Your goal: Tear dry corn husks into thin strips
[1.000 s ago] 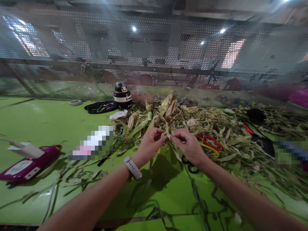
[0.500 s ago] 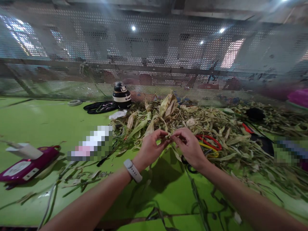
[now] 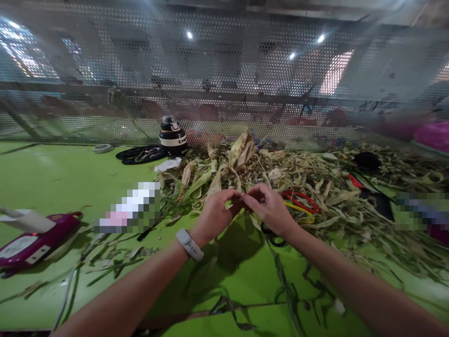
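Note:
My left hand (image 3: pixel 216 213), with a pale watch band (image 3: pixel 190 244) on its wrist, is closed in a pinch above the green table (image 3: pixel 238 281). My right hand (image 3: pixel 269 211) pinches close beside it, fingertips meeting. Between them they grip a thin strip of dried corn husk (image 3: pixel 256 223), whose end hangs below; the fingers mostly hide it. Just beyond lies a heap of dried husks (image 3: pixel 301 173), with a broad folded husk (image 3: pixel 242 150) standing up from it. Red handle loops (image 3: pixel 304 201) and a yellow one (image 3: pixel 300 211) lie right of my right hand, with black loops (image 3: pixel 278 241) beneath it.
A black bottle (image 3: pixel 173 138) stands behind the heap, near a black pouch (image 3: pixel 140 154) and white tissue (image 3: pixel 168 164). At left sits a purple power strip (image 3: pixel 42 241) with a charger and cable. A perforated screen (image 3: pixel 224 70) rises behind. Husk scraps (image 3: pixel 287 285) litter the near table.
The view has shifted slightly, so everything sits a little further left. Both hands keep their pinch, and the fingertips have worked on the strip, which shows less between them now.

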A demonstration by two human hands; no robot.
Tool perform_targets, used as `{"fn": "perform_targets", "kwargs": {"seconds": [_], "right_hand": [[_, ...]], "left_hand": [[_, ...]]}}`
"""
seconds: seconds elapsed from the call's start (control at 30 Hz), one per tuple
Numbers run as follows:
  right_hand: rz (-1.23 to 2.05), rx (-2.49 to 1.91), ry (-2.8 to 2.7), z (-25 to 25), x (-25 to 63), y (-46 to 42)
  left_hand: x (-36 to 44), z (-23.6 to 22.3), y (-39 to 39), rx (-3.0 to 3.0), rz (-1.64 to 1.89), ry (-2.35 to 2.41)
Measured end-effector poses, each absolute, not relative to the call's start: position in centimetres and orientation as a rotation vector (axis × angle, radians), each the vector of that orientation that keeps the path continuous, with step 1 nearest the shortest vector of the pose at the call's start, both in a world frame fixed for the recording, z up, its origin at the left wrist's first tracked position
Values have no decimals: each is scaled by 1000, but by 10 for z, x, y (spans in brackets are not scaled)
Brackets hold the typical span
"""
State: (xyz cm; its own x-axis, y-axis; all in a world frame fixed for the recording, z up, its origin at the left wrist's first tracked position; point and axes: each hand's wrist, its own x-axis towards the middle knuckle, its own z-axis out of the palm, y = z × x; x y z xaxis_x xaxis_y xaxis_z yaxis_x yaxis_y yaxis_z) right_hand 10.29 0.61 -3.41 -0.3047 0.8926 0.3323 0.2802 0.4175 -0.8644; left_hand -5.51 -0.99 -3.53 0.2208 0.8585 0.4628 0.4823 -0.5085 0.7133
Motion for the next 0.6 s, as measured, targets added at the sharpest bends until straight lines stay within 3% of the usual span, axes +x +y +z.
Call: {"fn": "perform_targets", "kwargs": {"seconds": [0.3, 0.6], "right_hand": [[1103, -1054, -1815, -37, 106, 13], [788, -1163, -2015, -31, 113, 19]], "left_hand": [[-58, -35, -10, 2527, 1024, 1321], [-55, -39, -9, 2558, 867, 1303]]}}
